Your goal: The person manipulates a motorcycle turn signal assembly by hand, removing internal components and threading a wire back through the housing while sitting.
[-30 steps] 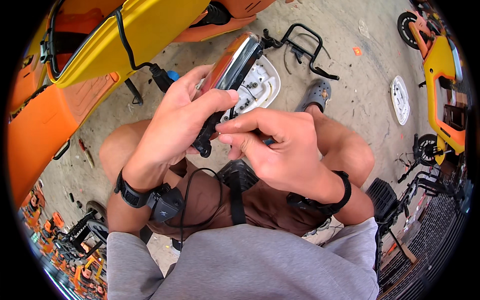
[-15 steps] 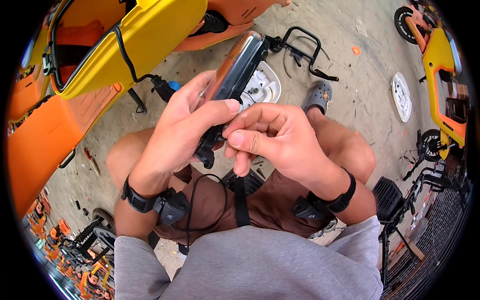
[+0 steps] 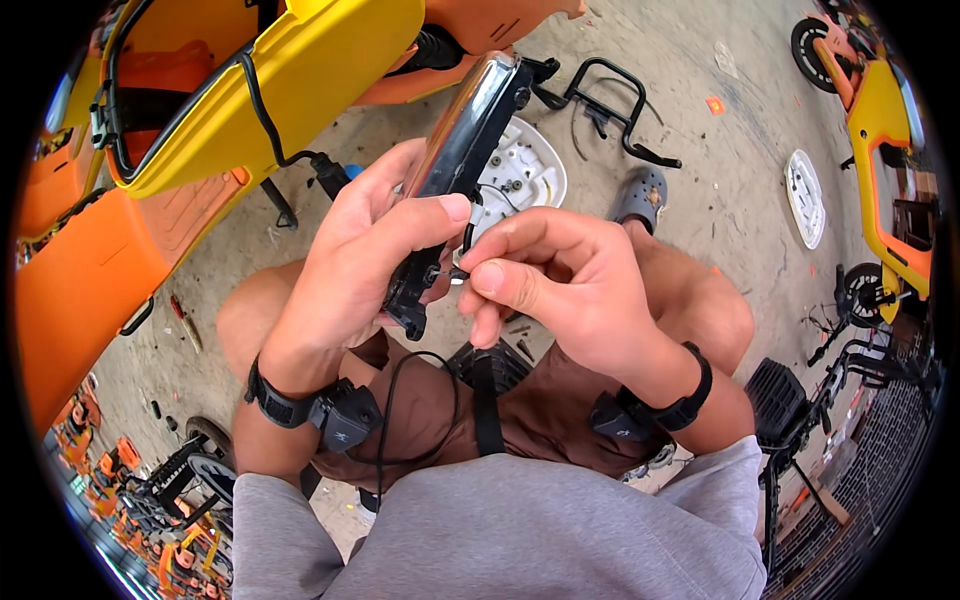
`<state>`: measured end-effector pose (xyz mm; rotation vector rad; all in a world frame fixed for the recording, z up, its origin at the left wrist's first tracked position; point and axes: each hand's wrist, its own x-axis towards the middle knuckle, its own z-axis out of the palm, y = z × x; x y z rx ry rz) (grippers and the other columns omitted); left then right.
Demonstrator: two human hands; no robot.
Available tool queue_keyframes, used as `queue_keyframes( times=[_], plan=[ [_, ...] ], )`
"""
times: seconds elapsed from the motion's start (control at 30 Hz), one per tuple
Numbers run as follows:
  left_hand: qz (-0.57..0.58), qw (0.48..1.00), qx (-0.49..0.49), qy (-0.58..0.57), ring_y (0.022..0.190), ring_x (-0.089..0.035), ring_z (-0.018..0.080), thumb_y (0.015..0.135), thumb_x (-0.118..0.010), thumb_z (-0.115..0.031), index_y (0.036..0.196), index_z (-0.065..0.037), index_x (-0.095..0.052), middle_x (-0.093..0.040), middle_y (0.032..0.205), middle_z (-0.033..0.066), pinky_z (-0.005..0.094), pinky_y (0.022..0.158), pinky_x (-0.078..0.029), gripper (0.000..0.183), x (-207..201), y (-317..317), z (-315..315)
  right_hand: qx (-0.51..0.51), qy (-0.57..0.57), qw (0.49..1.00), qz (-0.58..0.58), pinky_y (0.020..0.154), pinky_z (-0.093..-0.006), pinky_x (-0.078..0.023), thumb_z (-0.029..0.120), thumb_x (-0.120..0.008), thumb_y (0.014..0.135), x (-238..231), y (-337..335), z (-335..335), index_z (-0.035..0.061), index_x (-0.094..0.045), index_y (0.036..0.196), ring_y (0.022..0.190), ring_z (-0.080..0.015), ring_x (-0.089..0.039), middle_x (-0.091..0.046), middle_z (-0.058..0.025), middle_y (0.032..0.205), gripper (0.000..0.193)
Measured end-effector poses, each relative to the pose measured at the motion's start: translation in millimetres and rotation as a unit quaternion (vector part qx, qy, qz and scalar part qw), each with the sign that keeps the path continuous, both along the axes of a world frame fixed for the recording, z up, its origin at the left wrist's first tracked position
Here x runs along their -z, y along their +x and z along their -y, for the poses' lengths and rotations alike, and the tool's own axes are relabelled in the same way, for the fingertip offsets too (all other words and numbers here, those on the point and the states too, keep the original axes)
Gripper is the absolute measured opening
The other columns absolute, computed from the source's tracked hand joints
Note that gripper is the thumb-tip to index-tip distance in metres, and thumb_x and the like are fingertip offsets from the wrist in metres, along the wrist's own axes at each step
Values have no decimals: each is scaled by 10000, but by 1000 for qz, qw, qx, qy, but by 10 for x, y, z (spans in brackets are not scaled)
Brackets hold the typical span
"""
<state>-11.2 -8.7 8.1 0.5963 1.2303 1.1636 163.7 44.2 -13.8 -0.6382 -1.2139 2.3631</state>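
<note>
In front of my chest, my left hand point(image 3: 350, 265) is wrapped round a long vehicle light point(image 3: 472, 125) with a black housing and a shiny clear and reddish lens. It is tilted, with its far end up and to the right. My left thumb presses on the housing near a short wire point(image 3: 469, 238). Close to the light's lower right side, my right hand point(image 3: 575, 285) pinches a small dark piece at thumb and forefinger, apparently the wire's end. The fingertips hide most of it. Behind the hands, a white plastic shell point(image 3: 548, 172) with small dark parts lies partly covered.
A yellow and orange scooter body point(image 3: 330, 70) stands close at the left. On the floor ahead lies a black tubular frame point(image 3: 640, 110); a second white shell point(image 3: 804, 200) lies at the right. A screwdriver point(image 3: 184, 322) is at the left. Another scooter point(image 3: 875, 150) stands at the far right.
My right fingers have drawn slightly away from the light, and a short dark stretch of wire now shows between. The light has shifted a little up and left in my left hand.
</note>
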Motion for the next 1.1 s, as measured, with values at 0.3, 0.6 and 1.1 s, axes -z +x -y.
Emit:
queue_keyframes(
  times=[0.3,0.6,1.1],
  plan=[
    [27,999,-30,-5,427,-463,46,849,-573,-227,1274,50,-485,-553,668,17,176,368,-345,515,-7,8,-27,83,217,972,33,728,-272,-586,-27,-651,884,-12,-34,92,-61,-608,1116,917,-195,-696,-694,-120,934,239],
    [24,1000,9,-12,576,-501,34,878,-629,-186,1065,-14,-518,-548,792,6,190,466,-401,277,45,-62,-4,76,286,951,84,627,-228,-562,24,-611,928,-10,-49,133,-40,-643,1055,681,-107,-671,-699,-80,850,146],
    [51,999,-10,-4,594,-504,40,880,-619,-137,1074,-10,-505,-555,811,12,196,484,-406,258,24,-38,-5,59,214,971,88,595,-221,-539,84,-571,967,-25,-29,147,-41,-623,1098,671,-107,-663,-696,-96,859,188]
  ],
)
